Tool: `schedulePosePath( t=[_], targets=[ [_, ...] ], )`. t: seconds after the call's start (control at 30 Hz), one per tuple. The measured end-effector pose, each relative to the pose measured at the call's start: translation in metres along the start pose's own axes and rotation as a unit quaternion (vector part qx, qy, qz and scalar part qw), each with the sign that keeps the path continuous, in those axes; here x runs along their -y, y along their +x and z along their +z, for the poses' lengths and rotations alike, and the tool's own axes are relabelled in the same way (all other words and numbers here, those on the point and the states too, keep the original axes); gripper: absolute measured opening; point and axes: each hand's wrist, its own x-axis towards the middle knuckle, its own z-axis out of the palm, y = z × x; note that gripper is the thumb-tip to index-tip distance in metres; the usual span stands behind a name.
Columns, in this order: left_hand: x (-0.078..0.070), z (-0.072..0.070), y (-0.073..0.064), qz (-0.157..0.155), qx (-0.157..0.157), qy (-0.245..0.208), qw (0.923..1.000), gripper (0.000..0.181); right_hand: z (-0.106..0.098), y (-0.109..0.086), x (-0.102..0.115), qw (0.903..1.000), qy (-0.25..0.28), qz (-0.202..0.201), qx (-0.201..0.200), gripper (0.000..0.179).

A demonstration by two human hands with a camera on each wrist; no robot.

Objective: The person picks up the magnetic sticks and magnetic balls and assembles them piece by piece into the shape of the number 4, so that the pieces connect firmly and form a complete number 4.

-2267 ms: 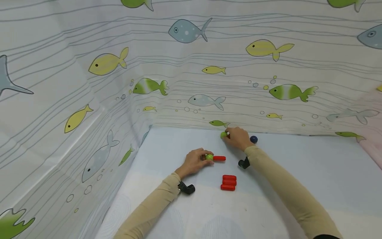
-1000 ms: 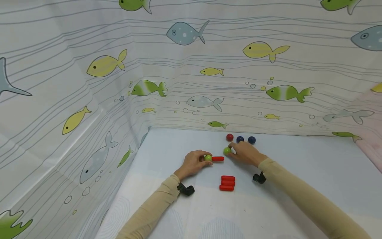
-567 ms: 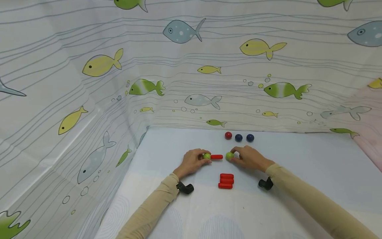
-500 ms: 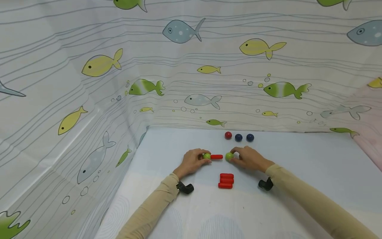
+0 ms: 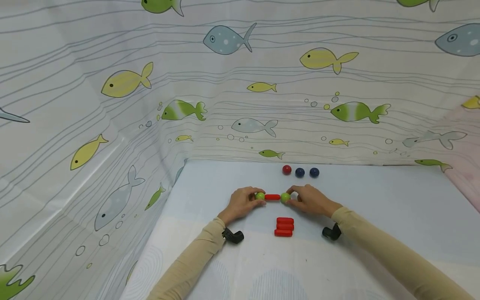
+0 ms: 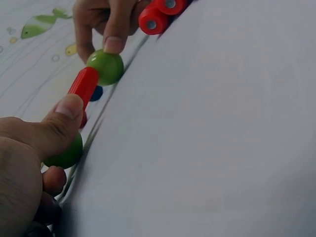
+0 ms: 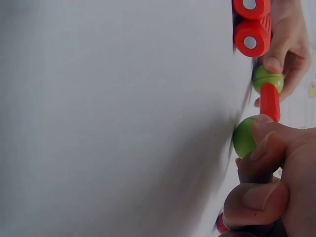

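My left hand pinches a green ball between thumb and fingers. A short red rod runs sideways from that ball. At its other end sits a second green ball, which my right hand pinches. In the right wrist view the red rod meets both balls, and the near ball is partly covered by my right thumb. The left wrist view shows the far ball touching the rod's end, with my left thumb lying over the near ball and rod.
Several red rods lie stacked side by side nearer me, with metal discs in their ends. Behind the hands stand a red ball and two dark blue balls. A fish-print curtain rises at the table's back and left.
My right hand has brought the second green ball from the back row toward me, then left against the rod's free end. The left hand keeps its place on the first ball.
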Motion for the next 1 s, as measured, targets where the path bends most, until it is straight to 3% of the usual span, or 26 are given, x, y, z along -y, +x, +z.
schedulePosePath(
  t=[0.57, 1.0],
  targets=[
    [0.0025, 0.0015, 0.0043, 0.004, 0.004, 0.012, 0.9999, 0.035, -0.005, 0.0019, 0.0045, 0.9999, -0.009, 0.013, -0.005, 0.042],
    [0.002, 0.0013, 0.0029, -0.01, 0.0, 0.008, 0.9999, 0.038, -0.0016, 0.0023, 0.0057, 0.9998, -0.006, 0.014, -0.01, 0.043]
  ],
)
